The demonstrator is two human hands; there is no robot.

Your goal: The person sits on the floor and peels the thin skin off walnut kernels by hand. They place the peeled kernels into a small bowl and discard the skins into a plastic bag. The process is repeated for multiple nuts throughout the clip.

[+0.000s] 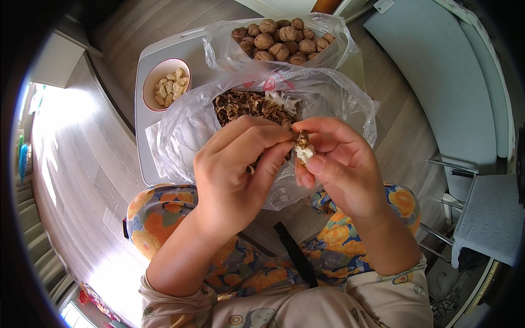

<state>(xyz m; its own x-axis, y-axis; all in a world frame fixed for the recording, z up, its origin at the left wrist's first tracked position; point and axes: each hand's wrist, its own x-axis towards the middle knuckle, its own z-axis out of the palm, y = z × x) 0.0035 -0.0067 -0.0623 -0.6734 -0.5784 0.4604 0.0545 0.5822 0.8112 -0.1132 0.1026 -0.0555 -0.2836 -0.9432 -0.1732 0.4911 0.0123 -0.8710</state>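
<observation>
Between my two hands is a walnut kernel [304, 154], pale and peeled at its lower part, with brown skin on its upper end. My right hand [342, 164] grips it between thumb and fingers. The fingertips of my left hand [240, 164] pinch at the brown skin on the kernel's upper left. Just beneath my hands, an open clear plastic bag [350, 101] holds a heap of brown walnut shells and skins [240, 105], with a crumpled white piece among them. Part of the heap is hidden behind my left hand.
A white bowl with a brown rim [149, 87] holds peeled kernels [172, 86] at the table's far left. Behind, another clear bag [219, 41] is full of whole walnuts [279, 50]. Both bags rest on a small grey table [143, 136]. A grey chair [489, 218] stands at right.
</observation>
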